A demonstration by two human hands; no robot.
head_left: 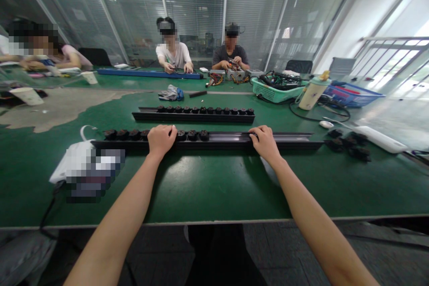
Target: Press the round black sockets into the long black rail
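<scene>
A long black channel point(228, 146) lies across the green table in front of me, with several round-topped black socket modules point(203, 135) seated in its left part. My left hand point(161, 139) is closed over the channel among these modules, hiding some of them. Further right, my right hand point(264, 140) has its fingers curled at the channel on a small dark piece, apparently a black socket module, mostly hidden by the fingers. Bare metallic channel floor point(229, 137) shows between the seated modules and my right hand. Several loose black modules point(348, 143) lie beyond the channel's right end.
Behind it lies a second black channel point(194, 117) holding modules. A white power adapter point(72, 161) sits left; a white power strip point(380, 138) lies right. Further back are a green basket point(276, 91), a bottle point(311, 93), gloves point(171, 93) and two people working opposite.
</scene>
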